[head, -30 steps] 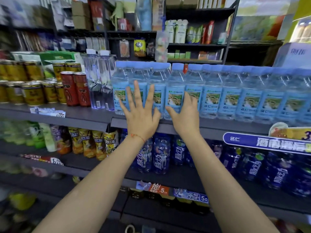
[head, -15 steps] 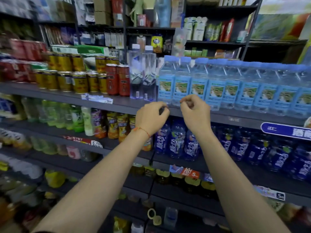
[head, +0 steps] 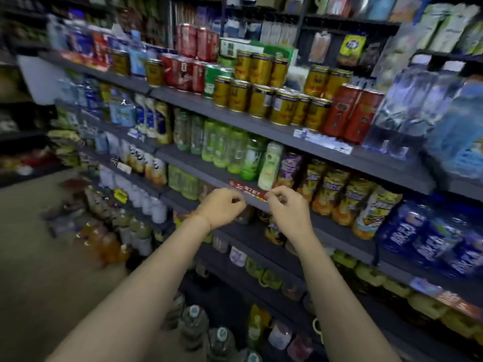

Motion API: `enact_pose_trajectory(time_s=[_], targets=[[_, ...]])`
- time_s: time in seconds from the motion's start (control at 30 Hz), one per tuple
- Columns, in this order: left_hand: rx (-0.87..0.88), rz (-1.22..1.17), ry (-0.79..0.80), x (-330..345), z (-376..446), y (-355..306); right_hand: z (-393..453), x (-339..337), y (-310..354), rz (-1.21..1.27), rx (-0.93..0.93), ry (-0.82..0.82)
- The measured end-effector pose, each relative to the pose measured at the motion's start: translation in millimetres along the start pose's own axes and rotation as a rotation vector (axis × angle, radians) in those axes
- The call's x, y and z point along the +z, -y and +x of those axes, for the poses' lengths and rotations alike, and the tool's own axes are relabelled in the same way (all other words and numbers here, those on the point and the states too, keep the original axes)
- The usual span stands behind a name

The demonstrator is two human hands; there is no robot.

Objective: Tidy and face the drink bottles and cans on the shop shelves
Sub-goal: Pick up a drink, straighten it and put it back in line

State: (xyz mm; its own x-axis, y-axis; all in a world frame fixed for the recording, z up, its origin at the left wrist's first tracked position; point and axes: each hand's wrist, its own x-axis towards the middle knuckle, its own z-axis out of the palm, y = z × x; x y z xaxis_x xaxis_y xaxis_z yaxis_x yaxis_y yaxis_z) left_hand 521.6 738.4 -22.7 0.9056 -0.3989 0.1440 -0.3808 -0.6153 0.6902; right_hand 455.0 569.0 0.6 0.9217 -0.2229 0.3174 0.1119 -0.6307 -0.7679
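- My left grip has its fingers curled in loosely, holding nothing that I can see; a thin red string sits round that wrist.
- My right grip is curled the same way, empty as far as the blur lets me judge, just beside the left one.
- Both hang in front of the edge of the dark grey metal shelf, by its red paper price strip; I cannot tell whether they touch it.
- Behind the strip stands a row of green plastic drink bottles, upright, with a pale green bottle tilted at the right end.
- Right of that I see yellow-labelled plastic bottles, then dark blue plastic bottles.
- One shelf up, gold metal cans are stacked two high, with two tall red cans to their right.
- Clear plastic water bottles blur at the far right.
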Motion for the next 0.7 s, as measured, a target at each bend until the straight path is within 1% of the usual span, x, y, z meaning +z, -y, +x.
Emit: enact_pose_trajectory(time_s=[0.1, 0.27, 0.43, 0.57, 0.7], targets=[[-0.052, -0.038, 0.046, -27, 4, 52, 19, 56, 14, 0.021, 0.031, 0.077], [-0.143, -0.052, 0.006, -72, 34, 137, 68, 155, 27, 0.069, -0.004, 0.190], [-0.208, 0.016, 0.009, -121, 94, 220, 153, 254, 25, 0.169, 0.080, 0.192], [-0.265, -0.010, -0.067, -179, 152, 270, 234, 321, 46, 0.206, 0.075, 0.197], [-0.272, -0.035, -0.185, -234, 200, 313, 298, 371, 88, 0.217, 0.021, 0.233]])
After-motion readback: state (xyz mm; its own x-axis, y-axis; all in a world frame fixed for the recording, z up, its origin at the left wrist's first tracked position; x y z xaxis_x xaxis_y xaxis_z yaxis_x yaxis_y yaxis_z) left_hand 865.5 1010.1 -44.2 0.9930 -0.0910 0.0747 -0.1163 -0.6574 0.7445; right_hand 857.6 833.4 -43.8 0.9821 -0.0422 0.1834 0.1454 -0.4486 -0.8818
